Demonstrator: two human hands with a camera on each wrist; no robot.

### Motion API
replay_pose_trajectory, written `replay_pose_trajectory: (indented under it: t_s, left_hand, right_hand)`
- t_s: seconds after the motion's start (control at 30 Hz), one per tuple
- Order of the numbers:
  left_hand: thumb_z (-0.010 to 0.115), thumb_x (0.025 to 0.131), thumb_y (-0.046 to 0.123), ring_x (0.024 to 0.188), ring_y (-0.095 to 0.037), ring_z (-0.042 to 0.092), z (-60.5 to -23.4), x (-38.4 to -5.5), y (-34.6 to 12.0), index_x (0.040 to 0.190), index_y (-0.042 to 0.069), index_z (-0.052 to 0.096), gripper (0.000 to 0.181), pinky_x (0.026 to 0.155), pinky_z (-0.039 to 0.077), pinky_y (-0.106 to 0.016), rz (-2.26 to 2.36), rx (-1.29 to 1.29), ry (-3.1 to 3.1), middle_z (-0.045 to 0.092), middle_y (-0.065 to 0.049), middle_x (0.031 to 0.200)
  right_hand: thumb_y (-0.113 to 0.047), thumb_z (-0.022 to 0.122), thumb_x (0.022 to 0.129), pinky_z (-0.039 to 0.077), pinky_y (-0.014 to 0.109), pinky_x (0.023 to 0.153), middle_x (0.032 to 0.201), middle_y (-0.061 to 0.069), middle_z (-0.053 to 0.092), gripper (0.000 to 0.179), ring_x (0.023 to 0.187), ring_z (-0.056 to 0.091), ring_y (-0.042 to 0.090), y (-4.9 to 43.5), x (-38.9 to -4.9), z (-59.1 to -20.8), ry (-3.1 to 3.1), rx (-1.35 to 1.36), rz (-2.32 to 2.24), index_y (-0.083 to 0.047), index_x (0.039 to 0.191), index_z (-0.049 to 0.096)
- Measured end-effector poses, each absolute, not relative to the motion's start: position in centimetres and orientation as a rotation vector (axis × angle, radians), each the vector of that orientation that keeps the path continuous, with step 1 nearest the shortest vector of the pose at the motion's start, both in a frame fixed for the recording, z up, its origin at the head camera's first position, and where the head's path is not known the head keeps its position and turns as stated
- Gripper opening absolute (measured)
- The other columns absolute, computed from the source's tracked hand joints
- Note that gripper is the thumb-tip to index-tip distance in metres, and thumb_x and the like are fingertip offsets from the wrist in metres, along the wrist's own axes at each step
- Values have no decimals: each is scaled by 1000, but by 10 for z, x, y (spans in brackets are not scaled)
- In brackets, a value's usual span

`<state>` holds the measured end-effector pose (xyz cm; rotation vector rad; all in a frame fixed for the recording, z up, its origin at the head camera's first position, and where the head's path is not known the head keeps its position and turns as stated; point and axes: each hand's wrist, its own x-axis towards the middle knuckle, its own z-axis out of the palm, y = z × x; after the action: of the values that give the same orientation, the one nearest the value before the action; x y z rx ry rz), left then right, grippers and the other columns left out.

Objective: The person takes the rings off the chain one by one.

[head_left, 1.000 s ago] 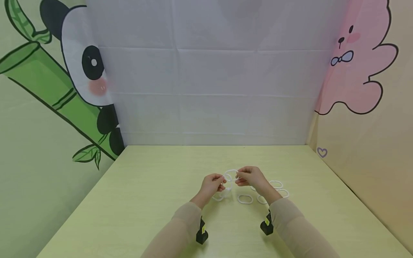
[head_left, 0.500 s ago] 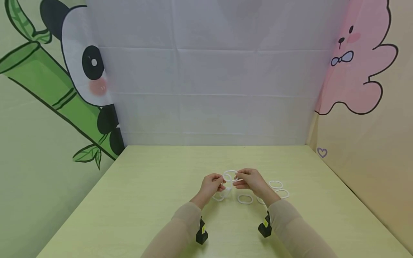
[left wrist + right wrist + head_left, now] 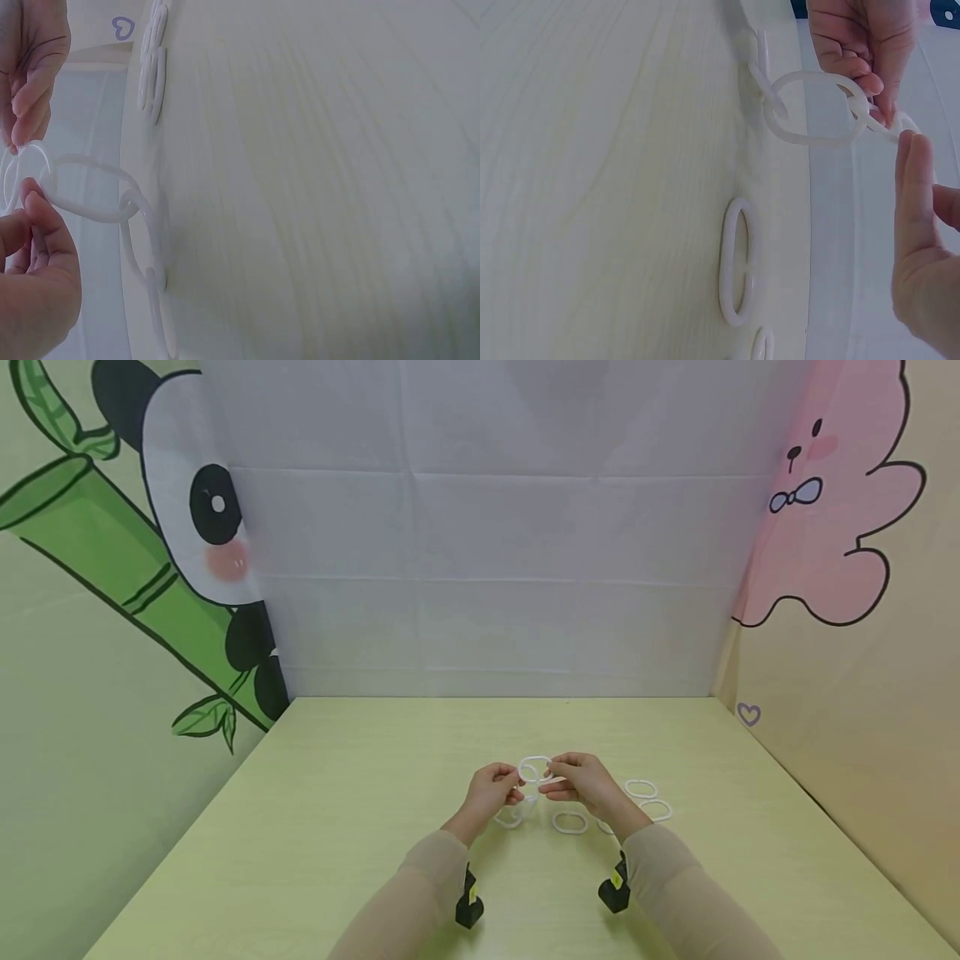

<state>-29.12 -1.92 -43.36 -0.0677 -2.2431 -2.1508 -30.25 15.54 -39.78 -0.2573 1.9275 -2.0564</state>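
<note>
My left hand (image 3: 491,789) pinches a white plastic chain link between thumb and fingertips. Below it hangs a short chain of joined white links (image 3: 90,214), whose lower end reaches the table. Close on the right, my right hand (image 3: 581,777) holds another white link (image 3: 536,757) against the one in my left hand. In the right wrist view, the fingers of my right hand (image 3: 922,240) nearly meet those of my left hand (image 3: 866,37). Fingers partly hide where the two links meet, so whether they are joined cannot be told.
Several loose white links lie on the pale table (image 3: 337,827) near my right forearm, among them a front link (image 3: 570,833) and a back link (image 3: 641,782). One loose link (image 3: 727,262) shows a gap in its side. A white sheet (image 3: 495,635) stands behind the table.
My right hand has moved slightly left, bringing its link closer over the link in my left hand. The left hand has stayed in place. Over the last half second hardly anything moves.
</note>
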Motion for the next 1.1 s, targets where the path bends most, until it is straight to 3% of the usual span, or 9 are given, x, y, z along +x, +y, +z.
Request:
replay_pose_trajectory:
  t_s: [0.47, 1.1]
  left_hand:
    - [52, 94, 5, 58, -7, 56, -432, -289, -22, 99, -9, 56, 15, 57, 49, -20, -2154, -81, -2242, 62, -8, 80]
    - [55, 93, 9, 61, -8, 57, -433, -292, -23, 101, -8, 56, 18, 59, 50, -21, -2174, -116, -2237, 63, -16, 88]
  right_hand:
    - [-4, 47, 96, 54, 28, 65, 94, 18, 57, 18, 69, 66, 18, 155, -304, -400, 1912, -283, -2055, 12, 105, 48]
    - [-5, 48, 96, 53, 28, 69, 81, 12, 58, 19, 76, 66, 19, 156, -307, -400, 1926, -340, -2034, 12, 103, 51]
